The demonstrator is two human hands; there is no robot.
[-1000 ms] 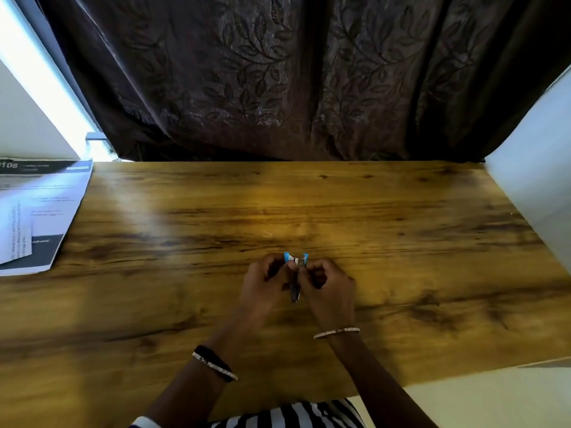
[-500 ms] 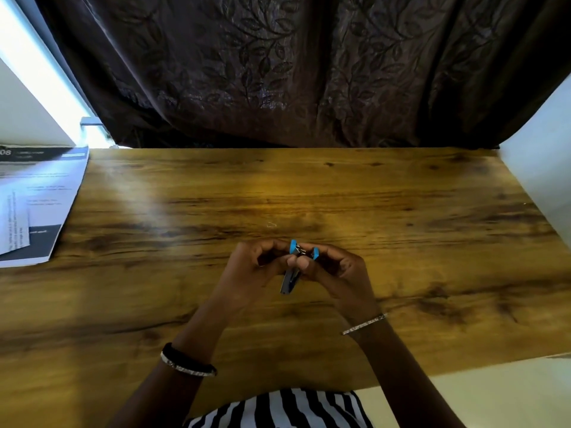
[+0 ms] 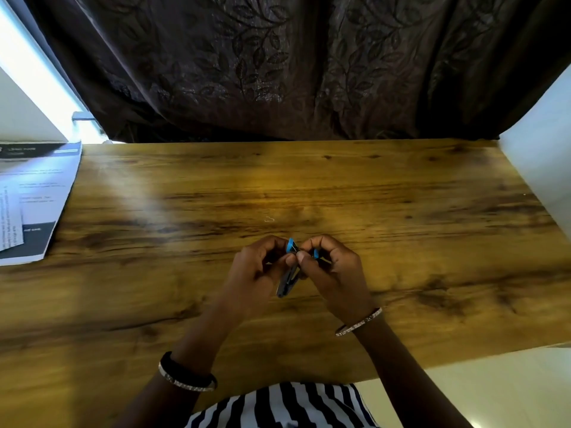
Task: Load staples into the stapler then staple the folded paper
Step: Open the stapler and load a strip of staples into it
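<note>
A small blue and dark stapler (image 3: 289, 274) is held above the middle of the wooden table (image 3: 401, 211), hinged open with its two blue tips pointing away from me. My left hand (image 3: 258, 270) grips its left side. My right hand (image 3: 332, 270) pinches its right arm, thumb tips meeting over the open channel. Whether staples lie in the channel is hidden by my fingers. A folded slip of paper (image 3: 10, 220) lies on printed sheets (image 3: 40, 186) at the far left edge.
A tiny bent staple (image 3: 269, 219) lies on the wood just beyond my hands. A dark leaf-patterned curtain (image 3: 278, 66) hangs behind the table. White walls stand on the left and right sides.
Both hands have drawn slightly nearer to me with the stapler and tilted it; its lower end now points toward me and left. The head camera has tipped down a little.
</note>
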